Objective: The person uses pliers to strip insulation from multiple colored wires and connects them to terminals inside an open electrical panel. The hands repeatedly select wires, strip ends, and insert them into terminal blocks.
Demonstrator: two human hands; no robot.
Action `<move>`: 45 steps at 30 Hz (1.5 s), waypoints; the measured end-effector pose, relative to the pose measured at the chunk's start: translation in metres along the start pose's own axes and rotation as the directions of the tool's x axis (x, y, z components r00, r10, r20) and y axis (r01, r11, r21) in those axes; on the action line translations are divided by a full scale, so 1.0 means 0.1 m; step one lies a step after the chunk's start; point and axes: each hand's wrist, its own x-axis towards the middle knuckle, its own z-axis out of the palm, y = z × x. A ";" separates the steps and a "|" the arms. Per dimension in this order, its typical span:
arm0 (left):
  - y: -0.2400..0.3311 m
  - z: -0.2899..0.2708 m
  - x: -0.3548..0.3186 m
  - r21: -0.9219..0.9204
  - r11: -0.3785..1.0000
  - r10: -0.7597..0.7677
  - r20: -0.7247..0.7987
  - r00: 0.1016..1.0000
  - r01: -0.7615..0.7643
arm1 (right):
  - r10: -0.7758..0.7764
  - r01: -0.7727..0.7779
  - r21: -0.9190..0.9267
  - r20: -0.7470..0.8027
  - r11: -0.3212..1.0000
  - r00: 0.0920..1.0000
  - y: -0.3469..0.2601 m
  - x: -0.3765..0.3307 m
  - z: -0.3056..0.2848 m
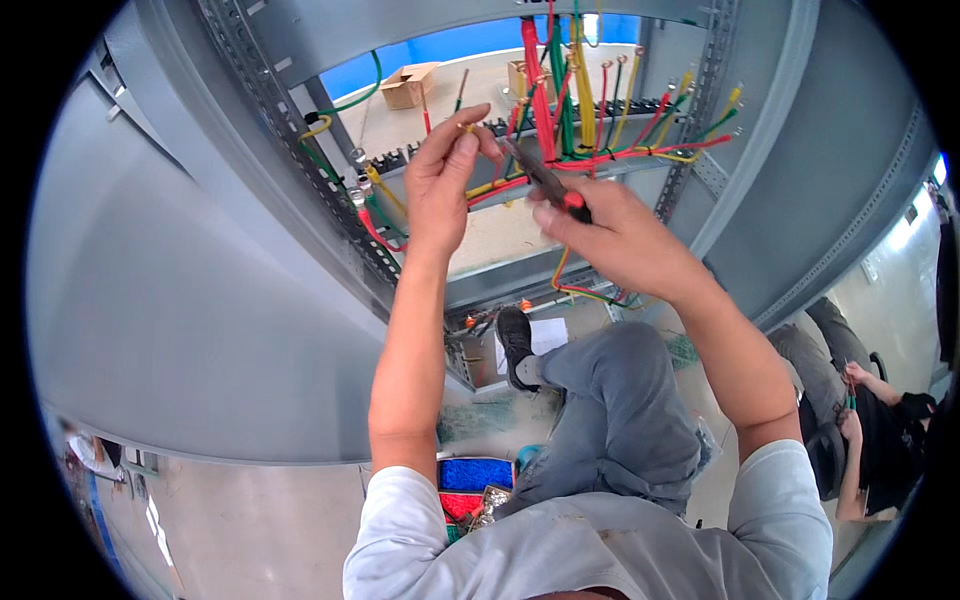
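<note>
My left hand (440, 190) is raised inside a grey metal cabinet frame, thumb and forefinger pinching the end of a yellow wire (467, 127). To its right, my right hand (622, 228) is closed around dark pliers (538, 174) with red on the handles. The jaws point up and left toward the left fingertips; whether they touch a wire is too small to tell. Just beyond the pliers hang bundles of red wires (539, 95), green wires (560, 95) and yellow wires (584, 95), several with lugs on their ends.
Slotted metal rails (268, 110) line the cabinet, and its grey side panel (200, 290) stands at left. A cardboard box (408, 86) lies beyond the frame. Blue and red bins (475, 472) sit by my leg. At right, a co-worker's hands (851, 400) hold a small green-handled tool.
</note>
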 end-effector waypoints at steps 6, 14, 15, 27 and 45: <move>0.02 0.26 0.02 0.012 0.996 0.089 0.006 0.996 -0.089 | -0.273 0.102 -0.442 -0.341 0.891 0.899 -0.09 0.02 -0.12; 0.09 0.43 -0.02 0.174 0.977 0.137 -0.057 0.989 -0.125 | -0.451 0.020 -0.735 -0.394 0.678 0.801 -0.12 0.07 0.00; 0.09 0.42 -0.02 0.196 0.972 0.142 -0.055 0.988 -0.129 | -0.459 0.008 -0.751 -0.395 0.661 0.795 -0.13 0.08 0.00; 0.11 0.46 0.04 0.384 0.911 0.207 -0.100 0.973 -0.154 | -0.516 -0.084 -0.852 -0.388 0.516 0.763 -0.11 0.18 -0.04; -0.12 0.53 0.08 0.557 0.783 0.431 -0.164 0.887 -0.277 | -0.062 0.029 -0.198 -0.159 0.980 0.985 -0.06 0.31 -0.13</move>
